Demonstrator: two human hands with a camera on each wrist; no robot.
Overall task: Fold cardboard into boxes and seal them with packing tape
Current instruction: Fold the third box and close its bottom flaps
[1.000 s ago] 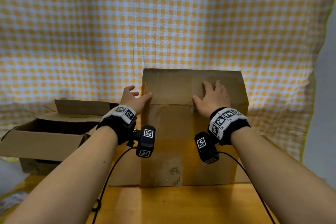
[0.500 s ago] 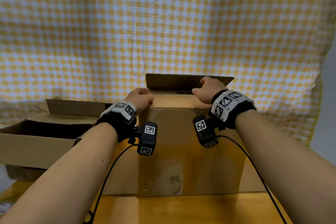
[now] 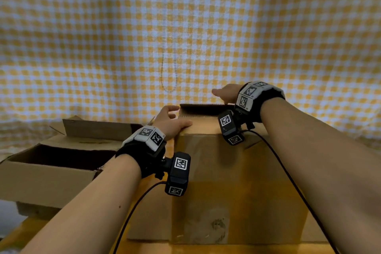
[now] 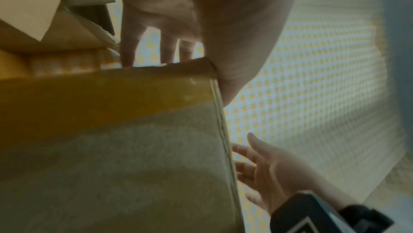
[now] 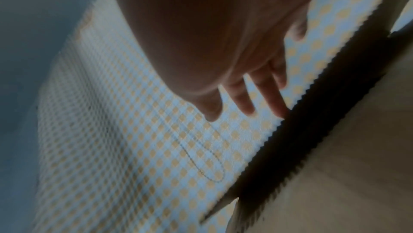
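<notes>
A tall brown cardboard box (image 3: 237,181) stands upright on the wooden table, glossy tape over its front face and a scuffed patch near the bottom. Its near top flap lies flat; the far flap (image 3: 204,108) stands raised, its serrated edge up, dark on the inner side

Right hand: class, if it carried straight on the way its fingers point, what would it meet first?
Probably the checked cloth behind the box. The right hand points past the raised flap, fingers straight; depth is unclear.

No readable text or numbers; only coded square markers on the wristbands (image 3: 150,136)
</notes>
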